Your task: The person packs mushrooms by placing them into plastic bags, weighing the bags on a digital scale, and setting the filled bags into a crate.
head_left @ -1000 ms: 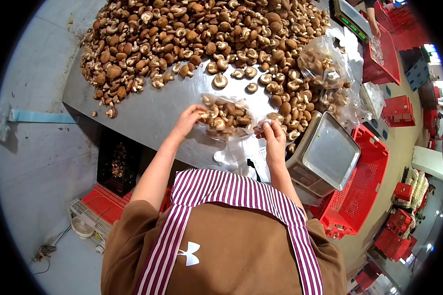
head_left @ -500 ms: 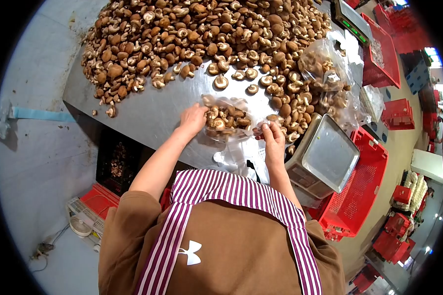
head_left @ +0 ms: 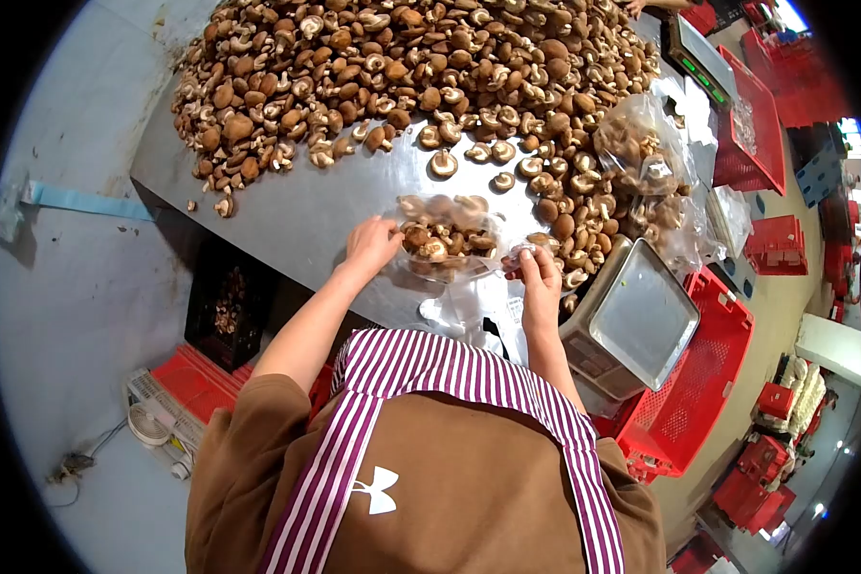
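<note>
A clear plastic bag [head_left: 430, 272] partly filled with brown shiitake mushrooms [head_left: 434, 249] lies on the metal table in front of me. My left hand [head_left: 373, 245] pinches the left edge of its mouth. On the opposite side, the fingers of my right hand [head_left: 538, 272] are closed on the bunched plastic. Beyond the bag a big heap of loose shiitake mushrooms [head_left: 402, 77] spreads over the table. More flattened plastic bags [head_left: 469, 304] lie between my wrists, close to the apron.
Right of my right hand stands a scale with a metal pan [head_left: 645, 311]. Filled clear bags [head_left: 646, 143] sit behind it. A second scale [head_left: 700, 63] shows green digits. Red crates [head_left: 694, 373] line the right side. Another person's hand [head_left: 634, 8] shows at the top edge.
The view has shifted slightly, so the table appears farther right and lower. Both hands still grip the bag. Another person's hand has come into view at the top edge.
</note>
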Motion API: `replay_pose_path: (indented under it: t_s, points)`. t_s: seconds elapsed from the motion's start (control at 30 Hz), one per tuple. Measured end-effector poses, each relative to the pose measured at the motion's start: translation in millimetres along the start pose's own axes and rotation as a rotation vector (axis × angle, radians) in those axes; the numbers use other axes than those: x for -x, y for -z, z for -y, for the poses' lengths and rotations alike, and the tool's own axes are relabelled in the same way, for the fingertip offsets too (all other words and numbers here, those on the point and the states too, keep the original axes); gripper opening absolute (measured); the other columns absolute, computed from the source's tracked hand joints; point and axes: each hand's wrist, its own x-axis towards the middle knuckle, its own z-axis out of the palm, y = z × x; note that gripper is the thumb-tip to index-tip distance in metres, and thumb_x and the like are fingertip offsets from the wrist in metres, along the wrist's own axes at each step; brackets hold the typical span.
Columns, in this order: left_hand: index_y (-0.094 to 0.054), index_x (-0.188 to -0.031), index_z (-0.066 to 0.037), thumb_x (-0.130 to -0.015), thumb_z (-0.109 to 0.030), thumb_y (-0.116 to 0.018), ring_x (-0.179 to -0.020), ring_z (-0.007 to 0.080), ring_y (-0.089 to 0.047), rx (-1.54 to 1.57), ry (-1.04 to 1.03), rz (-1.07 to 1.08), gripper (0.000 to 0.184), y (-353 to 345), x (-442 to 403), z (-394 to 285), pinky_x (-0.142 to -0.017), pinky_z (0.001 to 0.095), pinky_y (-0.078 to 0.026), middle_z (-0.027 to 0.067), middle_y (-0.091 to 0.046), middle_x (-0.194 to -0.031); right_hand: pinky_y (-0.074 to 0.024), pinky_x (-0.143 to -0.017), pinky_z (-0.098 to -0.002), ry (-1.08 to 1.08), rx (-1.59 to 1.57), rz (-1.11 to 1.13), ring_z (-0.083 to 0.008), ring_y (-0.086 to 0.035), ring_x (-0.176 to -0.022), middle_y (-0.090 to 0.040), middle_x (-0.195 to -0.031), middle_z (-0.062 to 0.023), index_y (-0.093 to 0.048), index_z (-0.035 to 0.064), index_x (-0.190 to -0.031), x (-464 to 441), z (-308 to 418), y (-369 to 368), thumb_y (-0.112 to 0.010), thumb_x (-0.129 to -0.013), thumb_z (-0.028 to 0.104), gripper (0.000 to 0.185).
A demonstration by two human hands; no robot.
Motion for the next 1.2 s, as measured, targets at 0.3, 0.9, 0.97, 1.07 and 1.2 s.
replay_pose_path:
  t_s: [0.3, 0.9, 0.97, 1.07, 1.2]
  points:
    - [-0.072, -0.093, -0.005, -0.089, -0.020, -0.069, -0.074, 0.0131, -0.066, 0.891, 0.244, -0.154, 0.016, 4, 5, 4, -0.064, 0.0296, -0.051, 0.0034, -0.070, -0.084, -0.0490, -0.070, -0.0264, 0.021, 0.031, -0.011, -0.0098, -0.061, -0.078, -0.067, -0.086, -0.0024, -0.065, 0.0031, -0.100, -1, 1, -2, -0.056, -0.101, 0.018, 0.018]
    - [-0.037, -0.138, 0.005, -0.097, -0.034, -0.052, -0.112, 0.0393, -0.058, 2.185, 0.562, -1.302, 0.058, 77, 193, 311, -0.088, 0.0475, -0.057, 0.0227, -0.049, -0.133, -0.0489, -0.068, -0.0274, -0.004, 0.056, 0.029, -0.0122, -0.063, -0.077, -0.065, -0.086, -0.0038, -0.062, 0.0012, -0.103, -14, -6, -3, -0.055, -0.101, 0.015, 0.016]
    - [-0.012, -0.157, -0.018, -0.096, -0.036, -0.061, -0.126, 0.0436, -0.050, 2.119, 0.849, -1.278, 0.080, 105, 207, 294, -0.098, 0.0495, -0.053, 0.0208, -0.020, -0.155, -0.0494, -0.068, -0.0267, -0.004, 0.067, 0.025, -0.0109, -0.063, -0.078, -0.065, -0.086, -0.0031, -0.063, 0.0012, -0.101, -14, -9, -1, -0.056, -0.100, 0.015, 0.016]
    - [-0.026, -0.151, -0.010, -0.095, -0.039, -0.063, -0.111, 0.0350, -0.062, 1.675, 0.756, -0.751, 0.073, 86, 178, 259, -0.085, 0.0437, -0.057, 0.0194, -0.041, -0.143, -0.0492, -0.068, -0.0255, 0.031, 0.148, 0.004, -0.0094, -0.060, -0.076, -0.065, -0.086, -0.0023, -0.064, 0.0014, -0.097, -14, -11, -5, -0.057, -0.100, 0.016, 0.017]
    - [-0.046, -0.137, -0.004, -0.094, -0.044, -0.061, -0.092, 0.0234, -0.067, 1.170, 0.487, -0.289, 0.061, 76, 108, 99, -0.073, 0.0344, -0.054, 0.0121, -0.061, -0.122, -0.0500, -0.070, -0.0270, 0.099, 0.242, 0.071, -0.0121, -0.066, -0.085, -0.067, -0.094, -0.0043, -0.064, 0.0023, -0.105, -8, -5, -12, -0.054, -0.101, 0.017, 0.018]
